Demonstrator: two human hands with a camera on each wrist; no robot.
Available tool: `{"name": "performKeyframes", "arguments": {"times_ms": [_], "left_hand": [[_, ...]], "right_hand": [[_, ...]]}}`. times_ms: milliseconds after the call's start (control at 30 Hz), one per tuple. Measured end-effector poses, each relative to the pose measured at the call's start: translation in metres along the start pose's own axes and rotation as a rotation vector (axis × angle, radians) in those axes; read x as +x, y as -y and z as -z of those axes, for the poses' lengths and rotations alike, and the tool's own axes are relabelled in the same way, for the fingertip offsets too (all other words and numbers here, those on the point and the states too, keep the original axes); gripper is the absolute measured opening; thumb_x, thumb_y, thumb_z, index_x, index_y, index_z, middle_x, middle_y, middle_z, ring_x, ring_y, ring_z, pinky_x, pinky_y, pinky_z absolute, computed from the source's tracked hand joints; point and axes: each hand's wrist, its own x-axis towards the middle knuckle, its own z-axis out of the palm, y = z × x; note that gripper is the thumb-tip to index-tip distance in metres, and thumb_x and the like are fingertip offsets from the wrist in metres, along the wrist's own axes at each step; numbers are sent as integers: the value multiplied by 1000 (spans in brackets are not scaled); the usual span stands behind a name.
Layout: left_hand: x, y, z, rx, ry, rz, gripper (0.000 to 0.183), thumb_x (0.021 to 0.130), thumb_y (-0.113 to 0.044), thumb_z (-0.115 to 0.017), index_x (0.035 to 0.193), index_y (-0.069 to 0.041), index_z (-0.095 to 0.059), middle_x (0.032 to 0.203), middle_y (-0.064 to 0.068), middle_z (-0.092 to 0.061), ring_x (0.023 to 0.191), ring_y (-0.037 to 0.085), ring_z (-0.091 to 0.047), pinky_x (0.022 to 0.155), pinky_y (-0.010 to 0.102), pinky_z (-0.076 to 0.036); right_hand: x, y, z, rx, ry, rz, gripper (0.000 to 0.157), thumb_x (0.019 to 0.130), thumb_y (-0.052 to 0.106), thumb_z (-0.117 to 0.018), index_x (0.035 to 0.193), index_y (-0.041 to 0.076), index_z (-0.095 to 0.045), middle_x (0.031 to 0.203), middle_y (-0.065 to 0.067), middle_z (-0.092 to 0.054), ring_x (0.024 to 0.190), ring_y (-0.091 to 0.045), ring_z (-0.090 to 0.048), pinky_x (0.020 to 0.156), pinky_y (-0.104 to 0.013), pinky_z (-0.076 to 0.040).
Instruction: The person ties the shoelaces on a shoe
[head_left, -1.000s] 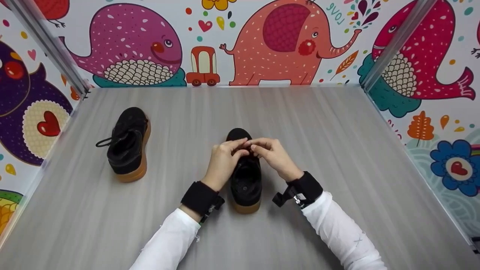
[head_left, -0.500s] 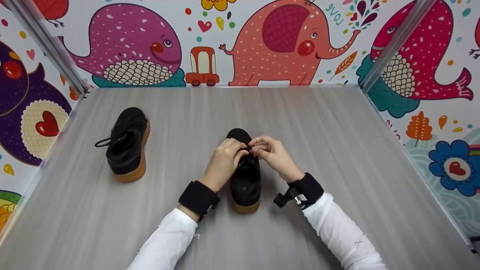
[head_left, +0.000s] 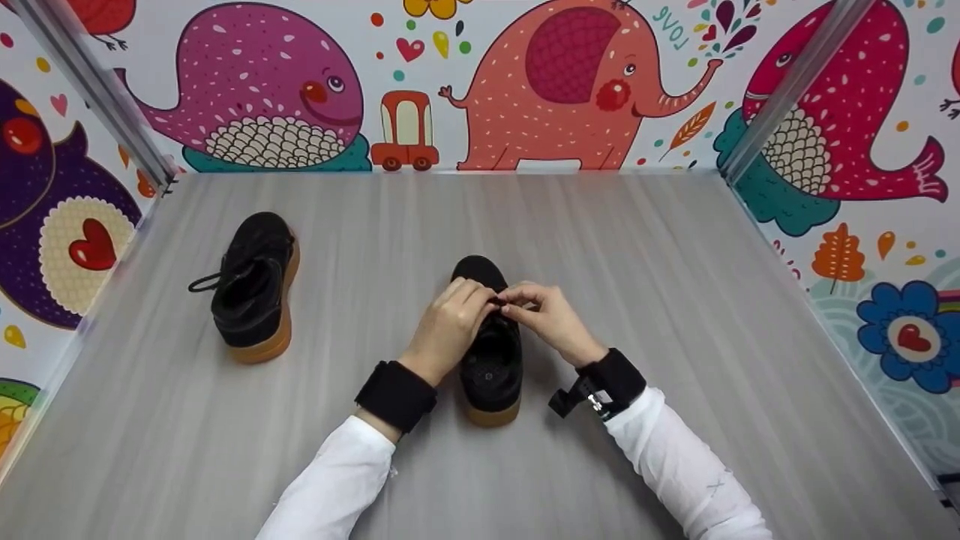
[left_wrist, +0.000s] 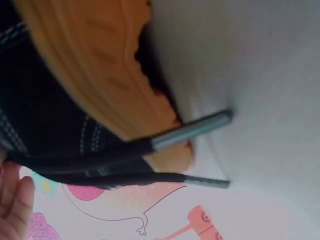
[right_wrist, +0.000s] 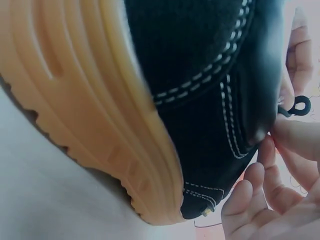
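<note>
A black lace-up shoe (head_left: pixel 493 397) with a tan sole stands at the middle of the table, toe pointing away. My left hand (head_left: pixel 444 326) bends over its lacing from the left and pinches the shoelace (left_wrist: pixel 110 154), whose two tipped ends stick out past the sole in the left wrist view. From the right, my right hand (head_left: pixel 553 321) pinches the lace between thumb and fingertips, close against the left fingertips. A small lace loop (right_wrist: pixel 302 106) stands up between the hands in the right wrist view. The fingers cover most of the knot area.
A second black shoe (head_left: pixel 255 307) with a tan sole stands at the left, a lace loop (head_left: pixel 205 283) hanging over its side. Printed panels with cartoon animals (head_left: pixel 570 90) wall in the grey table (head_left: pixel 637 225) at the back and both sides.
My left fingers have curled down over the lacing from a straighter pose. My right fingertips have dropped slightly and closed in on the lace. Both shoes stay in place.
</note>
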Motion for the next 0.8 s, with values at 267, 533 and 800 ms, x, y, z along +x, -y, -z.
{"name": "performKeyframes", "arguments": {"times_ms": [267, 533, 800], "left_hand": [[0, 1, -8, -162, -79, 121, 8, 84, -10, -69, 88, -3, -70, 85, 5, -65, 82, 17, -61, 78, 26, -52], [-1, 1, -6, -280, -87, 202, 13, 81, -11, -71, 91, -3, -73, 85, 5, -67, 81, 15, -62, 73, 22, -52], [3, -1, 0, -241, -88, 166, 19, 80, -14, -73, 95, -4, -73, 91, 6, -64, 87, 17, -60, 77, 23, -52]], "right_hand": [[3, -3, 3, 2, 46, 48, 20, 88, -1, -63, 105, -10, -67, 107, -22, -63, 93, -9, -58, 78, -22, -50], [3, -2, 0, -32, 12, 105, 14, 86, -4, -62, 97, -11, -68, 101, -20, -63, 88, -8, -59, 75, -25, -51], [9, -12, -3, -145, -23, 175, 10, 85, -6, -59, 90, -9, -67, 97, -20, -64, 81, -10, -57, 69, -26, -51]]}}
